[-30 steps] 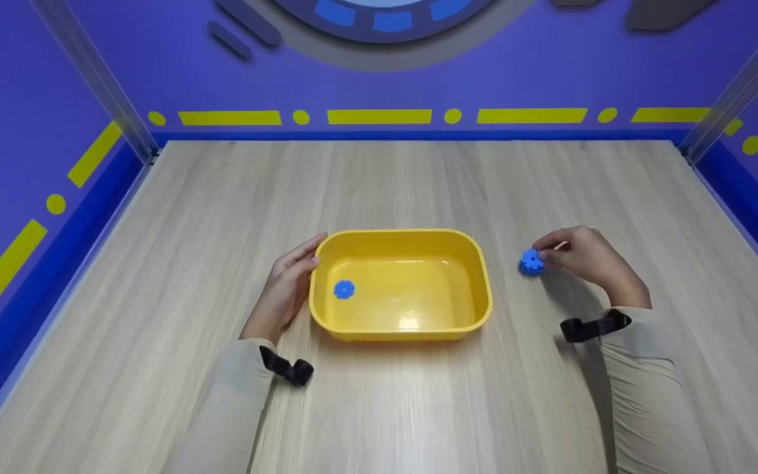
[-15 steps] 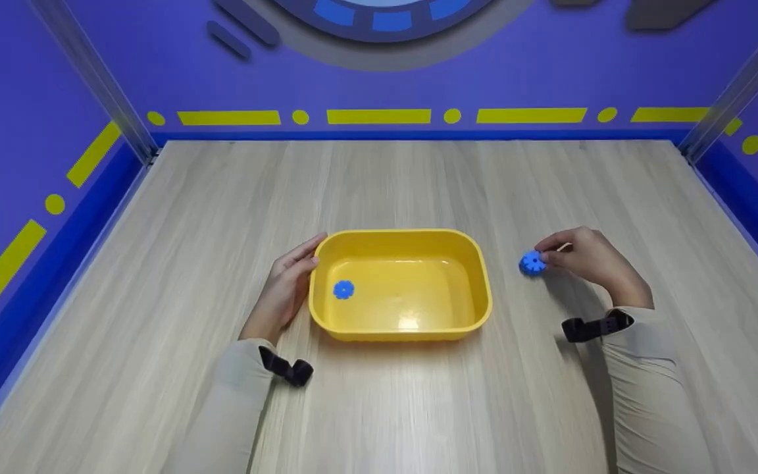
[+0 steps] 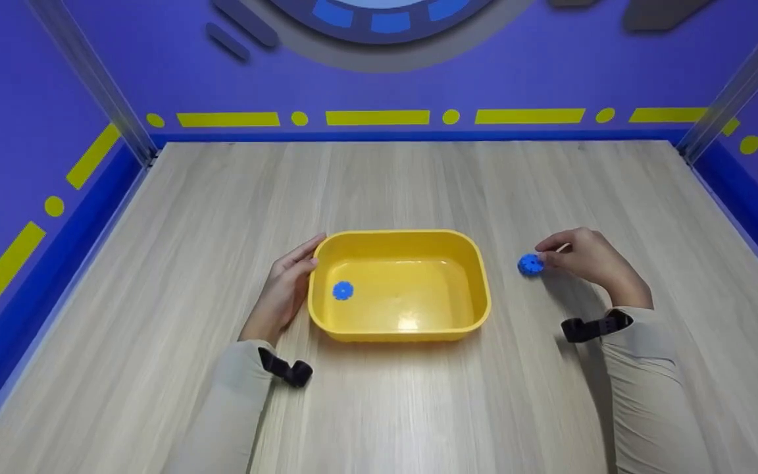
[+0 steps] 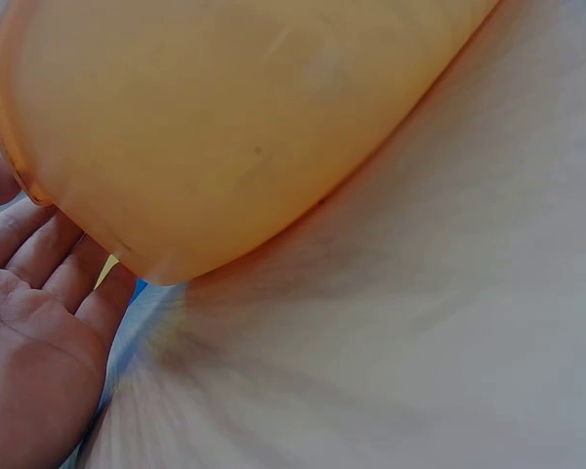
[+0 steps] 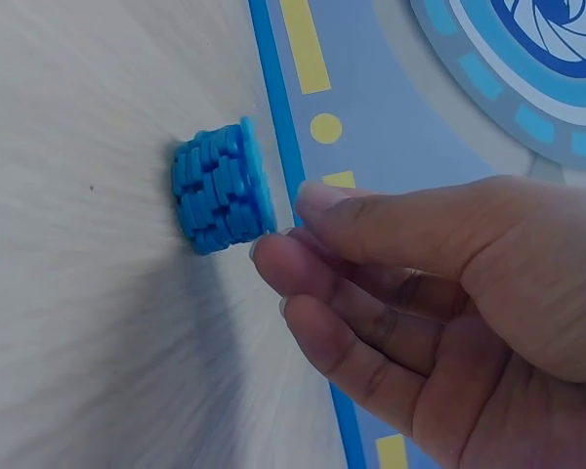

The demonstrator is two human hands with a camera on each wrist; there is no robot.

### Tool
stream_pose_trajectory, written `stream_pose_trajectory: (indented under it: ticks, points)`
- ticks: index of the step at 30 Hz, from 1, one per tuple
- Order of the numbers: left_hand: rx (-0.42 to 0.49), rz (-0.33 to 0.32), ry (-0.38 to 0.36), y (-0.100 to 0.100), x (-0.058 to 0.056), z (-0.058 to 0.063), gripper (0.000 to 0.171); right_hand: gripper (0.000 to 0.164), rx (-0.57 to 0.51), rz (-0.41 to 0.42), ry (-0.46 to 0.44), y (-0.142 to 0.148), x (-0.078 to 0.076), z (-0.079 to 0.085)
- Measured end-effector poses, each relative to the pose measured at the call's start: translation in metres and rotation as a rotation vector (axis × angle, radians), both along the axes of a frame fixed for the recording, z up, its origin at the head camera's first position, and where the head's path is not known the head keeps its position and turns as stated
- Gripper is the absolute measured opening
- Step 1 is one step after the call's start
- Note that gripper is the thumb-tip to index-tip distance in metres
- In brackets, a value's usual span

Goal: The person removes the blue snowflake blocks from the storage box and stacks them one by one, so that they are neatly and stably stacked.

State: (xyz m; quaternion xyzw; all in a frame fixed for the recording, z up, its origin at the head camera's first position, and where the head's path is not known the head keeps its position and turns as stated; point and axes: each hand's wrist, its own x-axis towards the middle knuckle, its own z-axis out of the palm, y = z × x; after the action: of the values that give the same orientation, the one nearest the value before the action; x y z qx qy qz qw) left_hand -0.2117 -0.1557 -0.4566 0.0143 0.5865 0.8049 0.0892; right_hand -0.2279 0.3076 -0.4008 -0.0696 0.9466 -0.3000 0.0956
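Observation:
A yellow tub (image 3: 399,336) stands on the wooden table with one blue flower-shaped disc (image 3: 343,290) lying in its left part. My left hand (image 3: 285,280) rests against the tub's outer left side near the rim, with fairly straight fingers. In the left wrist view, the fingers (image 4: 41,239) partly pass behind the tub. To the right of the tub stands a short stack of blue flower-shaped discs (image 5: 207,191). My right hand (image 3: 586,260) has its thumb and index finger at the edge of the top disc (image 5: 257,176), which sits slightly tilted on the stack.
Blue-purple panels with yellow marks enclose the wooden table (image 3: 392,184) at the back (image 3: 379,85) and sides. Each wrist wears a black strap with a small camera (image 3: 300,373).
The top blue disc, tilted up in my right fingers before, now lies lower and flatter on the stack. My left hand and the tub stay in place.

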Motion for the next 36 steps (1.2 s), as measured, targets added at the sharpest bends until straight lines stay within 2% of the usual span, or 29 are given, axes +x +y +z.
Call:
stream_pose_trajectory:
  ticks: [20, 26, 36]
  points:
    - [0.005, 0.015, 0.024, 0.001, 0.002, 0.000, 0.051, 0.030, -0.022, 0.000, 0.053, -0.006, 0.003, 0.012]
    - [-0.003, 0.011, 0.020, 0.002, 0.003, -0.003, 0.050, 0.032, -0.040, 0.034, 0.080, -0.016, 0.006, 0.017]
    - [0.001, 0.010, 0.027, 0.001, 0.002, 0.000, 0.050, 0.030, -0.049, 0.100, 0.103, -0.044, -0.002, 0.033]
